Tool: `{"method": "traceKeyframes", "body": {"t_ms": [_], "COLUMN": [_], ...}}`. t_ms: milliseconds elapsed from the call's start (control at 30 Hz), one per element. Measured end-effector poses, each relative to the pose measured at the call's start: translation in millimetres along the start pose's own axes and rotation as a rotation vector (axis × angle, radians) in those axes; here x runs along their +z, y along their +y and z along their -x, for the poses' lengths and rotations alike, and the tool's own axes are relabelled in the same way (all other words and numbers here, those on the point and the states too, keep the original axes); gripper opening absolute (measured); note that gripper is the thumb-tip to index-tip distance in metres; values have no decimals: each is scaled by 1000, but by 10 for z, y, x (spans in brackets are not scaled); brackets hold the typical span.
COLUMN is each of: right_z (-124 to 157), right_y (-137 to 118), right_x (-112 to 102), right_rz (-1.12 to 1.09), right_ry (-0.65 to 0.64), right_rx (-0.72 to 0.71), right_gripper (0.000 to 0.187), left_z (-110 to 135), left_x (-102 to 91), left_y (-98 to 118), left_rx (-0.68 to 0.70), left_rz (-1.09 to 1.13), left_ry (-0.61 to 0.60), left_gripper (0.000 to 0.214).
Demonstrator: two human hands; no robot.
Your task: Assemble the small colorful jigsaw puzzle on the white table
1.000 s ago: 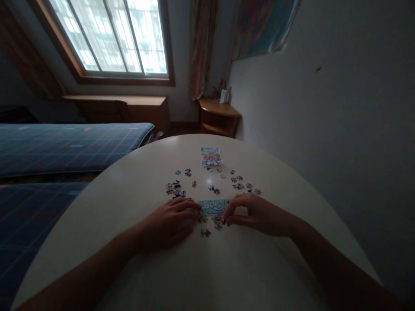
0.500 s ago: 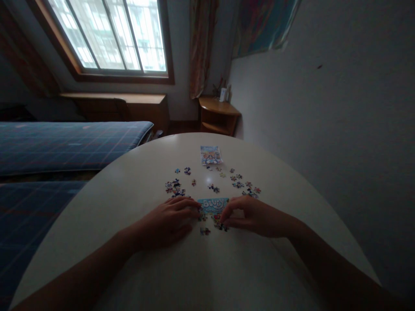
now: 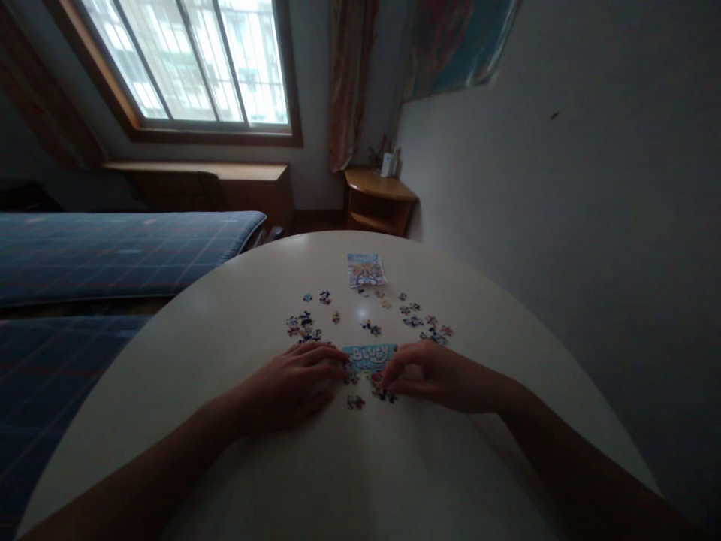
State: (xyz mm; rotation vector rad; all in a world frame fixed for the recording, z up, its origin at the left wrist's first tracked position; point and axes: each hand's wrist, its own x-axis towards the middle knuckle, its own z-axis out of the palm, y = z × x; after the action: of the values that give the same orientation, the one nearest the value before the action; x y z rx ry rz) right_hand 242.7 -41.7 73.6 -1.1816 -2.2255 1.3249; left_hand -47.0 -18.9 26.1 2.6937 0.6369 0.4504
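Observation:
A partly joined jigsaw puzzle (image 3: 370, 356) lies between my hands, its blue top strip carrying white letters. My left hand (image 3: 298, 379) rests flat on the table, fingers stretched out, with the fingertips at the puzzle's left edge. On the other side, my right hand (image 3: 431, 376) has its thumb and forefinger pinched together at the puzzle's lower right part, on a jigsaw puzzle piece mostly hidden by the fingertips. Just below the puzzle sits a small separate cluster of joined pieces (image 3: 356, 403).
Loose pieces lie to the left (image 3: 304, 321), to the right (image 3: 414, 321) and beyond the puzzle (image 3: 372, 327). A printed picture sheet (image 3: 366, 270) lies farther back on the round white table (image 3: 270, 481). A plaid mattress (image 3: 129, 252) stands at the left, a wall at the right.
Both hands stay almost in place. My right thumb and forefinger still pinch at the puzzle's lower right, and the pieces show no clear movement.

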Motion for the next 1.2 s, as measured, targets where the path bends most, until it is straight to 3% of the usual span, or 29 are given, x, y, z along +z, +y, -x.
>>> {"method": "traceKeyframes", "body": {"t_ms": [533, 933, 1200], "right_z": [-9, -84, -30], "right_y": [57, 42, 3], "right_x": [15, 99, 19], "right_rz": [-1, 298, 342], "right_ry": [-7, 48, 78], "right_rx": [1, -185, -152], "right_gripper": [15, 10, 6], "left_z": [4, -8, -5], "left_x": [-6, -18, -23], "left_y": [2, 20, 21], "left_rx": [-17, -7, -17], "left_rz": [12, 14, 29], "left_ry": [-12, 3, -14], "left_gripper": [34, 35, 35]}}
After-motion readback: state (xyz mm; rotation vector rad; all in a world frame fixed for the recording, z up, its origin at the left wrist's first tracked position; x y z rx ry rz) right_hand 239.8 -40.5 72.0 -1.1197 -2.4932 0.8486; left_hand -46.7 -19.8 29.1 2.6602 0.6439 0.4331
